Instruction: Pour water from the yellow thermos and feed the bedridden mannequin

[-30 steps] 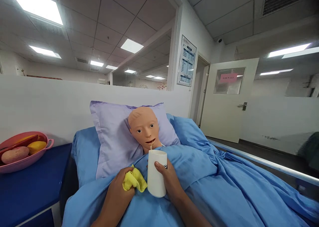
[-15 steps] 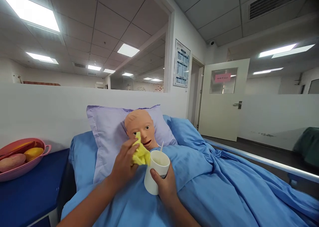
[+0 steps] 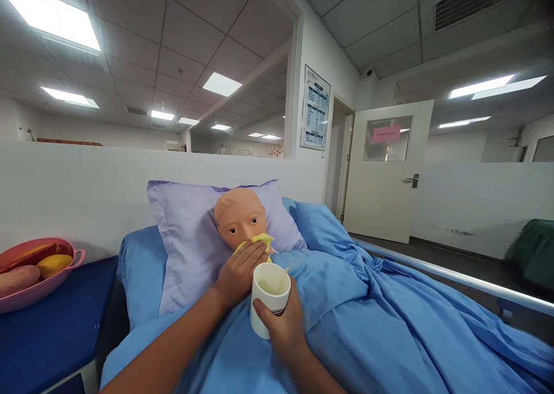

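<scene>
A training manikin [image 3: 238, 214] lies in a bed with its head on a lilac pillow [image 3: 190, 238], covered by a blue blanket [image 3: 367, 313]. My left hand [image 3: 238, 273] presses a yellow cloth [image 3: 258, 241] against the manikin's mouth, fingers closed on the cloth. My right hand [image 3: 281, 327] grips a white cup [image 3: 268, 296] just below the manikin's chin, over the blanket. A straw [image 3: 291, 265] leans out of the cup to the right.
A pink bowl [image 3: 64, 267] with fruit stands on a dark blue bedside cabinet [image 3: 52, 325] at the left. A metal bed rail [image 3: 454, 278] runs along the right side. A white partition wall stands behind the bed, and a white door [image 3: 385, 175] is at the back right.
My left hand rose from the blanket with the yellow cloth and now holds it on the manikin's mouth. The cup moved down from the mouth, taking the straw away.
</scene>
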Tool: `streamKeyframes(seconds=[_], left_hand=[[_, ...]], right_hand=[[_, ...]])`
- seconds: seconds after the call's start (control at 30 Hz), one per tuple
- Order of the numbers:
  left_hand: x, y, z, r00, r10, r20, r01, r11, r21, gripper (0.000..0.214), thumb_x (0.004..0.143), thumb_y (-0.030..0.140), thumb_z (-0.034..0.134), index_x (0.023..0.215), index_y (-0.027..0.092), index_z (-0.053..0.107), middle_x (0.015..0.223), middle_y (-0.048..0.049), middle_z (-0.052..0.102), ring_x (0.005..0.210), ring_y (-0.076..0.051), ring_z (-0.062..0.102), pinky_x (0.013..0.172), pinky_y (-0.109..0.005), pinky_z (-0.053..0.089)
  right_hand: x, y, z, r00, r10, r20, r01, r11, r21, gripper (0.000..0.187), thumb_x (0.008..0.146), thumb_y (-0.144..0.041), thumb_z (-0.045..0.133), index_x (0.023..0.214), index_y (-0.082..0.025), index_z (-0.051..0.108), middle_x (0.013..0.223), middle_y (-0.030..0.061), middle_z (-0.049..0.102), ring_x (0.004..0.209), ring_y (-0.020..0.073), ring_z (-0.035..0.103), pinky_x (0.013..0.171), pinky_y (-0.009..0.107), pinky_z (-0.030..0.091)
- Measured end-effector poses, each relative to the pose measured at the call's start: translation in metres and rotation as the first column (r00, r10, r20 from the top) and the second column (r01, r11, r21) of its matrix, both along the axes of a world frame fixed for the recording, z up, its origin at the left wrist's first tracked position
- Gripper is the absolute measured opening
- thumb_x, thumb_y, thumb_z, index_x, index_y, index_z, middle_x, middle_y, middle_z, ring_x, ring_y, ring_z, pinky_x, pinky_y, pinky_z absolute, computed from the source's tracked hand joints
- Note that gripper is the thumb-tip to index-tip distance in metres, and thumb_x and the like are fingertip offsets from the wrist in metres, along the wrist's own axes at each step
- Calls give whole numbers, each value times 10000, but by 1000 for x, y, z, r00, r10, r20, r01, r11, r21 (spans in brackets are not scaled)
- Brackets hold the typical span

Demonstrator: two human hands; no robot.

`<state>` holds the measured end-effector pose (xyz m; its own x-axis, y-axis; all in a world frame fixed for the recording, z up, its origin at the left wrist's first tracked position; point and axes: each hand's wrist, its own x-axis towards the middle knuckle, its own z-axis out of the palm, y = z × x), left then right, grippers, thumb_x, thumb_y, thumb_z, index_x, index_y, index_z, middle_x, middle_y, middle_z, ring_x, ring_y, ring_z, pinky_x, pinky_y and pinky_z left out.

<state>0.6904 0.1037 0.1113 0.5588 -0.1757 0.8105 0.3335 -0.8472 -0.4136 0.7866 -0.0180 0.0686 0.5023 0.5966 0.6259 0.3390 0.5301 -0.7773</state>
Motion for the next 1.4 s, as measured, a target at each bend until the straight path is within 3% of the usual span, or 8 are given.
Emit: streamKeyframes(seconds=[0.17,0.33,0.47,0.6,0.87,1.07,1.23,1.4], left_hand=[[-19,0,-21,993,-115,8,116,993,-34,388,949,179,534,1327,92,542,1282,-136,677,1300,-201,569,1100,-406,525],[-16,-2,16,993,-118,16,116,989,87,411,945,140,527,1356,118,522,1419,-156,577,1439,-248,414,1130,-468,489],[11,0,38,998,-20,62,9,986,167,336,949,161,526,1278,123,584,1371,-140,621,1382,-239,493,1118,-438,496],[22,4,18,1000,-26,3,26,993,115,310,967,196,513,1262,163,604,1330,-84,658,1300,-195,573,1116,-407,498],[-2,2,-21,983,-181,-33,171,965,-197,386,957,191,518,1338,128,530,1306,-113,663,1290,-180,567,1130,-417,485],[-19,-7,14,988,-156,-5,156,987,49,366,941,128,529,1307,114,549,1357,-147,624,1400,-227,462,1125,-455,483],[3,-10,51,991,-63,115,43,985,169,291,953,129,483,1222,145,596,1344,-124,639,1378,-233,492,1103,-456,493],[23,4,27,997,50,61,-63,970,236,237,936,185,559,1157,161,641,1295,-70,680,1252,-197,602,1107,-393,488]], right_hand=[[0,1,1,998,-54,31,53,998,36,497,679,-434,785,1062,-200,572,912,51,714,813,240,687,737,366,586],[2,5,-4,995,-85,-43,86,996,19,516,682,-459,787,1068,-195,570,918,55,718,819,249,690,741,376,584],[5,7,-7,991,-76,-106,75,997,-11,576,683,-497,787,1121,-194,566,991,68,706,887,257,679,799,397,571],[5,8,-7,987,-93,-134,95,995,9,575,688,-503,786,1127,-198,575,1034,74,697,933,258,670,831,398,562],[4,5,-5,991,-70,-112,72,997,13,537,672,-471,795,1084,-194,590,957,56,718,866,251,685,785,389,577],[6,8,-3,977,-93,-191,94,996,-3,574,683,-512,780,1121,-195,585,1014,61,718,928,275,684,837,418,571],[8,10,-4,969,-105,-225,105,994,-11,580,661,-505,799,1115,-197,612,1003,60,725,909,279,688,797,410,574],[7,8,-4,967,-125,-220,128,992,2,572,642,-513,804,1075,-186,624,973,65,720,871,264,682,773,401,574]])
